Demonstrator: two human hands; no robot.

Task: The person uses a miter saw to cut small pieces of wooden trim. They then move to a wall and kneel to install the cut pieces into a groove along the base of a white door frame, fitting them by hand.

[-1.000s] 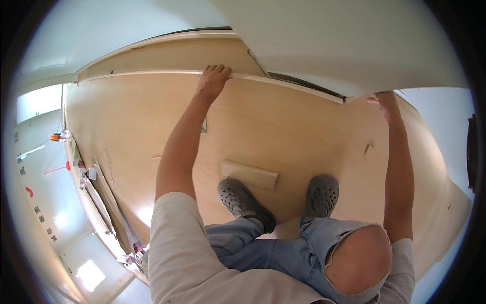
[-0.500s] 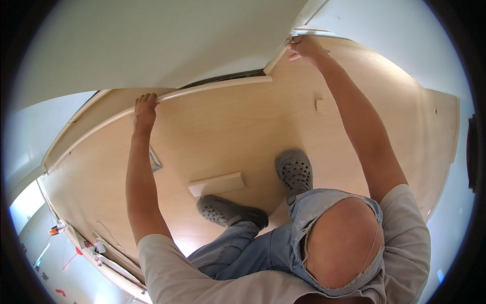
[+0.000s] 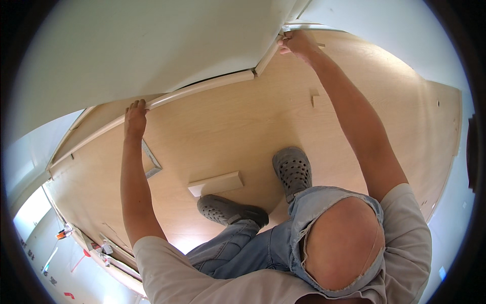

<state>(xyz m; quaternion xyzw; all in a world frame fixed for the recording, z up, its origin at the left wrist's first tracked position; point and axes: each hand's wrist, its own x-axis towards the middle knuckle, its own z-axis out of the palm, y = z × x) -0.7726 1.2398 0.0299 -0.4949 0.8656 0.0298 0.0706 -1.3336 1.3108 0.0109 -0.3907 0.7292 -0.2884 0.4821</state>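
Note:
A long pale trim strip [image 3: 202, 87] runs along the foot of the white wall panel [image 3: 177, 45]. My left hand [image 3: 135, 119] is closed over this strip, fingers curled across its top edge. Its right end meets a short trim piece [image 3: 265, 60] at a bend in the wall, with a small dark gap at the joint. At the far end of the short piece, by the corner, my right hand [image 3: 299, 44] has its fingers curled against it; the fingertips are partly hidden. A thin dark line shows between the long strip and the panel.
A metal square [image 3: 153, 160] lies on the wood-look floor [image 3: 243, 131] beside my left forearm. Near my grey clogs [image 3: 292, 169] is a short board offcut [image 3: 216, 184]. A small wood piece [image 3: 316, 100] lies left of my right forearm. Tools and strips [image 3: 104, 248] are at lower left.
The long strip has shifted left and closer to the wall, so the dark gap behind it is narrower. My left hand moved with it; my right hand keeps its place at the corner.

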